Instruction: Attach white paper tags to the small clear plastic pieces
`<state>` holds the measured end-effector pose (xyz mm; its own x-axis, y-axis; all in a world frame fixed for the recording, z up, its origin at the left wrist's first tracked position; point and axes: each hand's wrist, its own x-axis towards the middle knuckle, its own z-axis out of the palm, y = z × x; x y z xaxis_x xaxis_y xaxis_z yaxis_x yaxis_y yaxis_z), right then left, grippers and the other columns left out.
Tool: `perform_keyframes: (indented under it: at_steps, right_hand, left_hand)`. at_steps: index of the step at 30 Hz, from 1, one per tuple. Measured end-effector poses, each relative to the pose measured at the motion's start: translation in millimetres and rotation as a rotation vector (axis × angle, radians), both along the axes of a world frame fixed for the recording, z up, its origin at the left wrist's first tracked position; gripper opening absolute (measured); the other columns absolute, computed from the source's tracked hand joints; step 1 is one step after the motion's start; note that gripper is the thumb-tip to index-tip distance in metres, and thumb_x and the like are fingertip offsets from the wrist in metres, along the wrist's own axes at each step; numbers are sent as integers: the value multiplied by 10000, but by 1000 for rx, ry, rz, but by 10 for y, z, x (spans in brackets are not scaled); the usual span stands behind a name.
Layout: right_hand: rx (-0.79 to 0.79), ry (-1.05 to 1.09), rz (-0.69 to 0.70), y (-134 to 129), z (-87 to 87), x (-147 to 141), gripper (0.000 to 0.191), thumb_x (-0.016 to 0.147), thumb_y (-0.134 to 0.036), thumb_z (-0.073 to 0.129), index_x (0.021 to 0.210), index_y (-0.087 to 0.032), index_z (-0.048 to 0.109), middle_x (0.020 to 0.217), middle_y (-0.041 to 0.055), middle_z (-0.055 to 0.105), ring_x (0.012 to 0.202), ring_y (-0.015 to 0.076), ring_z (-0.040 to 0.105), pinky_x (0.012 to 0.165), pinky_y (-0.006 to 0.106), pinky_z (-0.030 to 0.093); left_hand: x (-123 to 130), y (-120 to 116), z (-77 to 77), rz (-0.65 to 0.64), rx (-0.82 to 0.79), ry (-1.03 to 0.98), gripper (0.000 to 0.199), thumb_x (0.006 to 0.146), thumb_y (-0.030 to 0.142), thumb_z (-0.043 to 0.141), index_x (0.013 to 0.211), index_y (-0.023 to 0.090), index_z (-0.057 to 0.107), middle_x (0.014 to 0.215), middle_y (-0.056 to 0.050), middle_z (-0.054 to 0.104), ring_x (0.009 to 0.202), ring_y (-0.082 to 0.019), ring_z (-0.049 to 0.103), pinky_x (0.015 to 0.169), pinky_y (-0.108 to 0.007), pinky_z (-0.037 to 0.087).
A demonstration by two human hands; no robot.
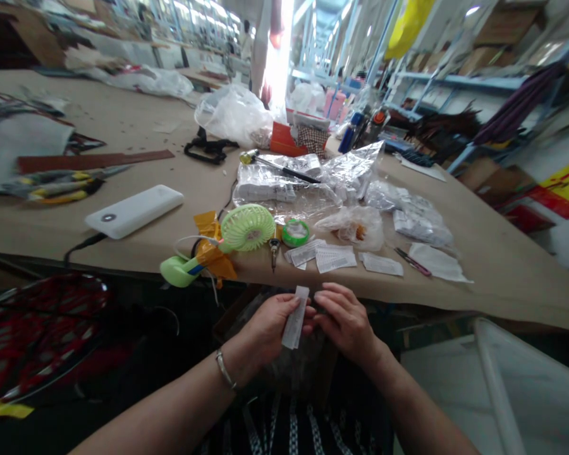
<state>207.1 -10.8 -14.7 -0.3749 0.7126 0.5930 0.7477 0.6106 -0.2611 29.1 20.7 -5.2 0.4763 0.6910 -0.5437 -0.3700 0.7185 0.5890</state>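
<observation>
Below the table's front edge, my left hand [272, 322] pinches a narrow white paper label [294, 319] printed with small text. My right hand [346, 319] is just to its right, fingers bent and a little apart, with nothing visible in them. Its fingertips come close to the left hand's fingers. Beyond the hands, stacks of white labels [335, 258] lie along the table edge, beside a green round container [295, 232] and a small pointed tool [274, 249]. A single stack [382, 264] lies farther right, near a red-handled cutter [413, 261].
A green fan [248, 227] with orange tape and a white power bank [135, 212] stand on the left of the brown table [493, 253]. Clear plastic packets [284, 183] and a hammer-like tool [284, 169] lie behind. A white bin [483, 385] is at lower right.
</observation>
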Motion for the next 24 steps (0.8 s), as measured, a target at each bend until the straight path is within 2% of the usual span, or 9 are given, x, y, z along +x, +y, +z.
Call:
perform_keyframes:
  at_steps: [4,5,7,11,15,18,21,24]
  right_hand:
    - [87,-113,-539,101,-21,540,488,847,-381,522,1260,-129,456,1184,171,548,1161,315,447,941,517,389]
    - [73,-183,-613,113,-49,649,513,839,-400,529,1257,-112,460,1204,187,533,1156,333,443,931,527,383]
    - [30,-310,-662,113,-121,798,471,844,-358,525,1236,-100,484,1227,187,528,1147,338,447,924,518,376]
    - [31,-337,-618,77,-223,909,329,871,-241,479,1174,-132,547,1170,132,590,1118,273,491,947,455,373]
    - [57,-168,-545,82,-202,1000,195,872,-229,489,991,-171,632,1028,86,655,1004,227,571,908,408,422]
    - [82,40,-521,85,-124,977,140,860,-238,517,876,-174,641,933,80,669,914,214,611,846,389,470]
    - [146,233,-435,47,-14,706,93,841,-205,545,869,-191,633,929,71,664,954,213,611,879,406,468]
    - [110,279,-151,-25,60,217,141,819,-146,562,917,-229,621,963,48,660,1023,215,590,894,421,467]
  left_hand:
    - [-19,24,3,-14,-17,109,103,818,183,546,834,95,596,695,-85,663,554,-147,625,530,-265,517]
    - [-18,26,2,-16,-18,118,102,821,179,540,835,93,594,691,-82,661,549,-143,624,526,-259,517]
    - [-11,24,-1,-21,-18,129,107,825,175,533,846,90,593,690,-80,659,554,-142,625,525,-253,518]
    - [-4,7,-2,-36,-13,126,123,824,195,540,850,85,588,689,-84,658,556,-146,626,524,-253,518]
    - [-24,9,10,-36,-11,142,120,826,190,535,845,83,586,690,-82,654,539,-136,616,510,-242,509]
    - [-39,9,10,-35,-6,159,127,824,201,539,850,84,583,692,-85,656,537,-139,615,517,-251,511]
    - [-34,-10,7,-46,-18,158,129,824,204,536,845,86,584,684,-93,658,525,-142,612,523,-261,508]
    - [-14,-30,9,-40,-21,98,126,802,194,559,823,78,605,675,-92,654,503,-133,594,508,-255,489]
